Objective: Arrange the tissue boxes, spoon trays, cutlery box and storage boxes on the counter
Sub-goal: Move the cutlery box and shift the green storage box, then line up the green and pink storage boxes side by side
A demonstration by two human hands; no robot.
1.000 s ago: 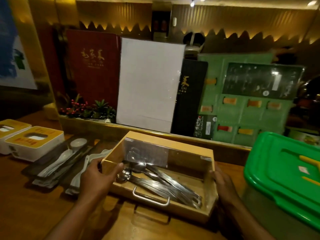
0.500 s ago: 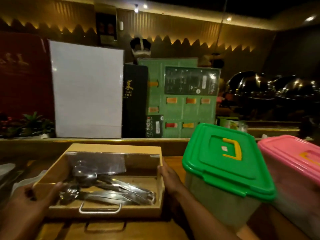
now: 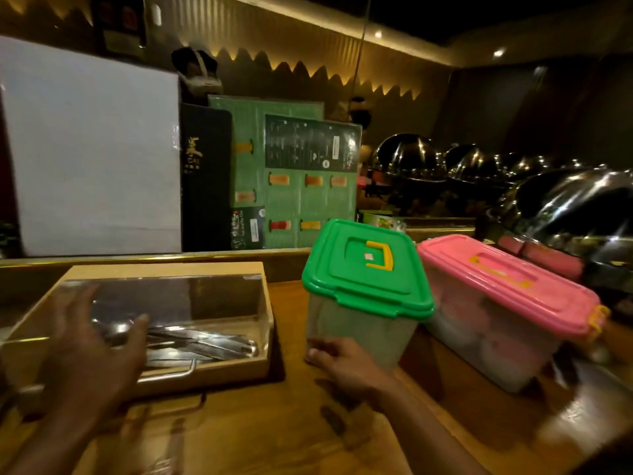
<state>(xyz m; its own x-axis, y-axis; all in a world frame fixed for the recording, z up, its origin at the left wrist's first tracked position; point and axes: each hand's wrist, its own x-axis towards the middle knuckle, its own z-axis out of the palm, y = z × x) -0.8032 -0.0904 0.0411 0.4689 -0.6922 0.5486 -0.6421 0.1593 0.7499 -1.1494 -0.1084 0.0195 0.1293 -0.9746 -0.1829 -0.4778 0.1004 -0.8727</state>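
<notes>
The left hand is spread wide over the cutlery box. The right hand touches the green box with loose fingers.

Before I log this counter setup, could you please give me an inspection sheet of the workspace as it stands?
Surface: wooden counter, glossy.
Job's things: cutlery box with a clear lid, metal cutlery inside; green-lidded storage box to its right, apart from it; pink-lidded storage box close beside that. Tissue boxes and spoon trays not in view.
Clutter: nothing seen.
Grippers: left hand open over the cutlery box, blurred; right hand touches the lower front corner of the green-lidded storage box, grip unclear.
Cables: thin line hangs from the ceiling; cannot tell what it is.
Surroundings: white board and menus upright behind the ledge; domed metal covers at right.
</notes>
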